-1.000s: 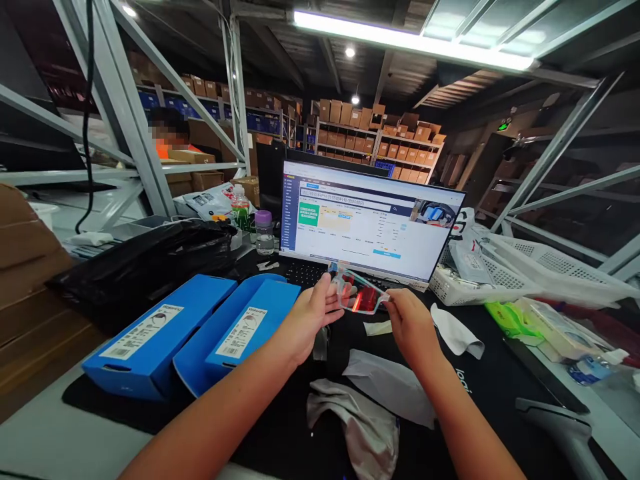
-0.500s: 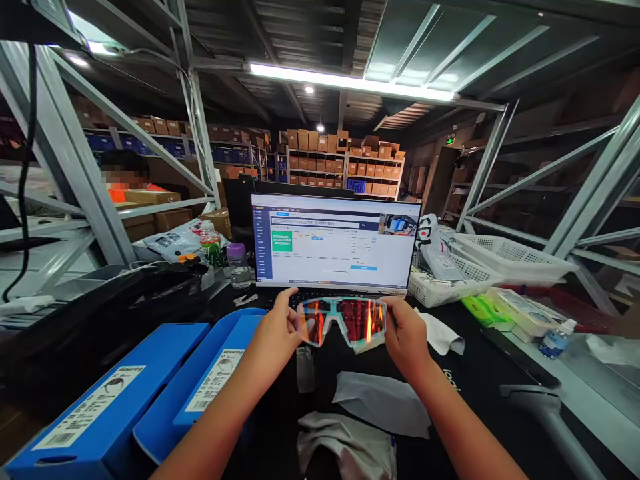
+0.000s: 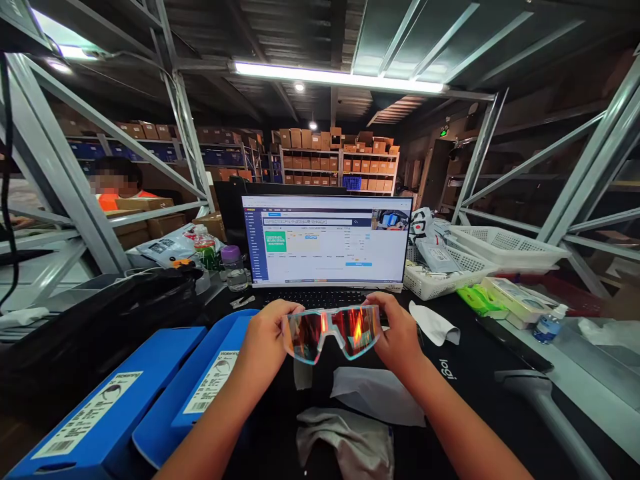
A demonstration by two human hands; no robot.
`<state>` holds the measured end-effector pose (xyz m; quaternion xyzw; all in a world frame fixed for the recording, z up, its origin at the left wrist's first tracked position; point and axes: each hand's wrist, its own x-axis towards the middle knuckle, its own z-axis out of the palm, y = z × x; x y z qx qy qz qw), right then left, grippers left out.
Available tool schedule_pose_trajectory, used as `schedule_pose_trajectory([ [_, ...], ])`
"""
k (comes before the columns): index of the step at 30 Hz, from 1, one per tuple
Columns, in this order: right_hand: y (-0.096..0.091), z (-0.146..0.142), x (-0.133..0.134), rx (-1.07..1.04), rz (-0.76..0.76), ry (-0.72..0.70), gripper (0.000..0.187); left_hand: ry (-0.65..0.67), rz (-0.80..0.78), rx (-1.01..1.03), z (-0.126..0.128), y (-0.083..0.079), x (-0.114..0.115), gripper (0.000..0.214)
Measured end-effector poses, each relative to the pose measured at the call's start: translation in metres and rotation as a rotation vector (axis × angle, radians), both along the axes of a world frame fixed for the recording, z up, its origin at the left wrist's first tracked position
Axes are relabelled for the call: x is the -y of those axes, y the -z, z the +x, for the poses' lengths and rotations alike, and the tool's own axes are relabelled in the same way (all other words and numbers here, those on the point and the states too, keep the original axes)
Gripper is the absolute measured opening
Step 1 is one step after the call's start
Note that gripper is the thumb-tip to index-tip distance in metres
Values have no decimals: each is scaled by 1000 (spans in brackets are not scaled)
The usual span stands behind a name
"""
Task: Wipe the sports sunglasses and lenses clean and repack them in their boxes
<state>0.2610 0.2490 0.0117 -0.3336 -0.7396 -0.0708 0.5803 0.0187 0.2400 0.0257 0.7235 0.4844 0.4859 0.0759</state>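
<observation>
Head view: red-mirrored, pale-framed sunglasses [image 3: 331, 331], level.

At frame centre, glasses [image 3: 333, 333] sit between the left hand [image 3: 263, 340] and the right hand [image 3: 397, 333], in front of a laptop [image 3: 327, 240]. Boxes [image 3: 100, 413] lie side by side at lower left. A basket [image 3: 500, 247] stands right of the laptop, and a cloth [image 3: 345, 443] lies at bottom centre.

On our bench [image 3: 593, 390] we've got a monitor [image 3: 327, 240] lit up behind a black keyboard [image 3: 315, 298]. There are two blue boxes [image 3: 210, 385] at the left (labels facing up), a black bag [image 3: 100, 313] beyond them, a purple-capped bottle [image 3: 233, 268], white baskets [image 3: 505, 248] at the right and a grey scanner [image 3: 540, 395] near the edge. Cartons [image 3: 340, 141] fill the far shelves [image 3: 350, 175].
</observation>
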Motion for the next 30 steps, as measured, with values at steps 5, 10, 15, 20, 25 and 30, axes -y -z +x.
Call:
schedule_pose_trajectory([
  [5,5,1,-6,-40,-249,-107,21,-19,135,-51,7,0,11,30],
  [10,4,3,-9,-123,-458,-206,16,15,179,-82,15,0,22,29],
  [15,0,5,-6,-124,-515,-197,18,36,186,-56,18,2,25,27],
  [20,3,1,-7,-109,-539,-193,15,96,110,146,22,2,27,23],
  [25,11,-7,-13,-95,-528,-252,7,274,-214,640,28,2,31,53],
  [30,10,-14,-12,-435,-769,-532,24,125,-203,535,20,-2,20,28],
])
